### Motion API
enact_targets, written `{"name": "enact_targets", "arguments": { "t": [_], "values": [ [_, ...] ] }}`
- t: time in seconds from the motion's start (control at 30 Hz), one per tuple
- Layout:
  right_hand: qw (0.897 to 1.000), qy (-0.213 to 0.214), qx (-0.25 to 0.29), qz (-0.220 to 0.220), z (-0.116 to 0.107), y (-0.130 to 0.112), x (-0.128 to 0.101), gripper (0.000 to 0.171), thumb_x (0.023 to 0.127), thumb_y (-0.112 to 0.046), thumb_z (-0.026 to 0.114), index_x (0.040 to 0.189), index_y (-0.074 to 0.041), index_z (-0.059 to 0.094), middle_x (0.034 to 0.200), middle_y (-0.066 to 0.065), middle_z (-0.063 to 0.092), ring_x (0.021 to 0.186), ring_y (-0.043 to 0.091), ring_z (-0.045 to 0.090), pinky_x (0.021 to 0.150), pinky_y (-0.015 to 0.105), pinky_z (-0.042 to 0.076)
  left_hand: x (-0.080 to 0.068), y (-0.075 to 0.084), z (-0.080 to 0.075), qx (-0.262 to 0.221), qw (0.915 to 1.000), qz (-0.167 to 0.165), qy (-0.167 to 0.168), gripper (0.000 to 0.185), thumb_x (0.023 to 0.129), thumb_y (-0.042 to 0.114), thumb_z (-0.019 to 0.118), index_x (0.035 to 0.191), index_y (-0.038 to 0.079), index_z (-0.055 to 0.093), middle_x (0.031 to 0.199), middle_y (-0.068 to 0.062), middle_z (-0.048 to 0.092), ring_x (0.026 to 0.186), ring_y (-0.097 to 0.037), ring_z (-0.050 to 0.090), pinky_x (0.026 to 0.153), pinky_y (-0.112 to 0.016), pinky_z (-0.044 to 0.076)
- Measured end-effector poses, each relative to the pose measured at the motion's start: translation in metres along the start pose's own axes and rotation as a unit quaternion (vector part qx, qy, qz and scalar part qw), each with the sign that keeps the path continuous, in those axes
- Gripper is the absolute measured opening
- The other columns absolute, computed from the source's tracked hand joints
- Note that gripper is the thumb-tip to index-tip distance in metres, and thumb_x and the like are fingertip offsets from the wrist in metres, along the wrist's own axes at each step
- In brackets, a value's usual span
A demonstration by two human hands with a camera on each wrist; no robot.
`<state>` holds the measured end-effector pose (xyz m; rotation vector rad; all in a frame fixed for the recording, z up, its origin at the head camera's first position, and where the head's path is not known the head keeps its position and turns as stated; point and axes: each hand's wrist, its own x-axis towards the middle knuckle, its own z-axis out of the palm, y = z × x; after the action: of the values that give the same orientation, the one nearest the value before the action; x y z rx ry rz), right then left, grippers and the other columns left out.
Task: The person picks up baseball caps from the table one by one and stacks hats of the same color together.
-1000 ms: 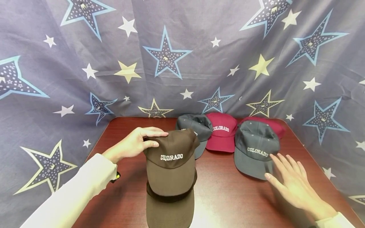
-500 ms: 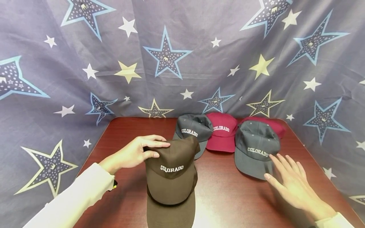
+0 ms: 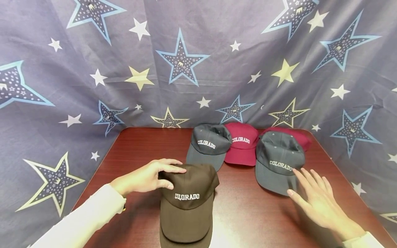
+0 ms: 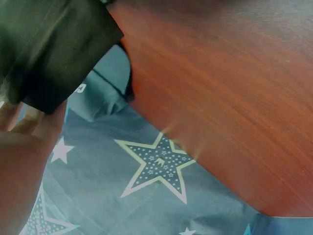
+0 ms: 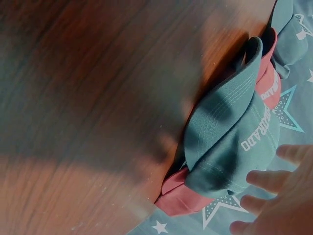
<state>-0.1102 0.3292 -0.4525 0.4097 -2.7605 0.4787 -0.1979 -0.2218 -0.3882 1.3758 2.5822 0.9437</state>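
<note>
In the head view my left hand (image 3: 149, 177) grips the upper left of a brown baseball cap (image 3: 186, 220) with white COLORADO lettering, thumb in front and fingers over the crown. Below it a second brown cap (image 3: 186, 244) shows only part of its brim; the rest is covered. The left wrist view has the held brown cap (image 4: 54, 54) at its upper left, with fingers against its edge. My right hand (image 3: 322, 203) is spread with straight fingers, its tips close to the front grey cap (image 3: 277, 151); whether they touch it I cannot tell.
Behind the brown caps lies another grey cap (image 3: 209, 144), against a red cap (image 3: 241, 151). A second red cap (image 3: 305, 139) is partly hidden behind the front grey one. All rest on a reddish wooden table (image 3: 238, 213), backed by a star-patterned cloth (image 3: 192, 100).
My left hand has lowered the upper brown cap toward me, so it now covers most of the lower one. More of the left grey cap shows. The right hand has stayed in place.
</note>
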Motion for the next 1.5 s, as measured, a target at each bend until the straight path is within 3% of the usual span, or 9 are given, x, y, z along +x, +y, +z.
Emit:
{"name": "enact_targets", "arguments": {
  "t": [0.23, 0.43, 0.7, 0.83, 1.03, 1.13, 1.5],
  "values": [
    [1.000, 0.000, 0.001, 0.001, 0.000, -0.001, 0.000, 0.073, 0.100, -0.041, 0.064, 0.161, -0.014, 0.034, 0.156, 0.028, 0.038, 0.148, 0.050, 0.020, 0.122, 0.061, -0.009, -0.007, 0.001, 0.011, 0.046, 0.9989, -0.005, 0.004, 0.061, 0.080, 0.030, 0.090, 0.137, 0.030, 0.068, 0.144, -0.002, 0.059, 0.130, -0.020, 0.058, 0.105, -0.042, 0.050],
    [1.000, 0.000, 0.001, -0.002, 0.001, -0.002, 0.001, 0.074, 0.100, -0.041, 0.064, 0.161, -0.015, 0.033, 0.156, 0.028, 0.038, 0.148, 0.050, 0.020, 0.122, 0.061, -0.009, -0.009, -0.001, 0.014, 0.036, 0.9993, -0.003, 0.005, 0.059, 0.081, 0.032, 0.089, 0.136, 0.029, 0.069, 0.145, -0.004, 0.059, 0.130, -0.021, 0.058, 0.106, -0.042, 0.050],
    [1.000, 0.005, 0.002, -0.001, 0.001, -0.003, 0.006, 0.075, 0.098, -0.042, 0.066, 0.161, -0.015, 0.034, 0.155, 0.029, 0.038, 0.145, 0.054, 0.023, 0.122, 0.062, -0.007, -0.007, -0.005, 0.015, -0.021, 0.9961, 0.029, 0.081, 0.066, 0.087, 0.029, 0.085, 0.145, 0.016, 0.059, 0.143, 0.000, 0.061, 0.131, -0.018, 0.058, 0.112, -0.030, 0.043],
    [1.000, 0.012, 0.004, 0.000, 0.000, -0.004, 0.009, 0.076, 0.097, -0.042, 0.067, 0.159, -0.013, 0.035, 0.151, 0.033, 0.039, 0.141, 0.058, 0.026, 0.122, 0.063, -0.004, -0.007, -0.008, 0.014, -0.046, 0.9901, 0.003, 0.133, 0.057, 0.094, 0.019, 0.078, 0.147, 0.015, 0.057, 0.143, 0.001, 0.060, 0.130, -0.017, 0.059, 0.108, -0.031, 0.047],
    [0.999, 0.036, 0.007, -0.001, 0.000, -0.007, 0.019, 0.076, 0.095, -0.042, 0.071, 0.156, -0.009, 0.040, 0.148, 0.035, 0.040, 0.136, 0.060, 0.030, 0.119, 0.068, 0.006, -0.017, -0.017, 0.015, 0.001, 0.9775, -0.070, 0.199, 0.046, 0.100, 0.018, 0.069, 0.145, 0.018, 0.059, 0.141, -0.002, 0.062, 0.130, -0.020, 0.059, 0.105, -0.038, 0.049],
    [0.999, 0.045, 0.005, 0.002, 0.000, -0.008, 0.024, 0.078, 0.093, -0.043, 0.073, 0.155, -0.009, 0.040, 0.147, 0.035, 0.040, 0.134, 0.060, 0.033, 0.116, 0.071, 0.012, -0.023, -0.022, 0.016, 0.012, 0.9718, -0.104, 0.211, 0.044, 0.102, 0.022, 0.067, 0.144, 0.019, 0.060, 0.141, 0.000, 0.062, 0.130, -0.019, 0.058, 0.105, -0.037, 0.049],
    [0.997, 0.072, 0.006, 0.010, 0.002, -0.008, 0.048, 0.083, 0.087, -0.046, 0.079, 0.152, -0.007, 0.044, 0.143, 0.037, 0.042, 0.127, 0.062, 0.037, 0.104, 0.076, 0.021, -0.044, -0.041, 0.020, 0.038, 0.9566, -0.168, 0.235, 0.043, 0.104, 0.029, 0.063, 0.144, 0.015, 0.059, 0.144, -0.004, 0.060, 0.133, -0.027, 0.055, 0.107, -0.050, 0.045]
  ]
}}
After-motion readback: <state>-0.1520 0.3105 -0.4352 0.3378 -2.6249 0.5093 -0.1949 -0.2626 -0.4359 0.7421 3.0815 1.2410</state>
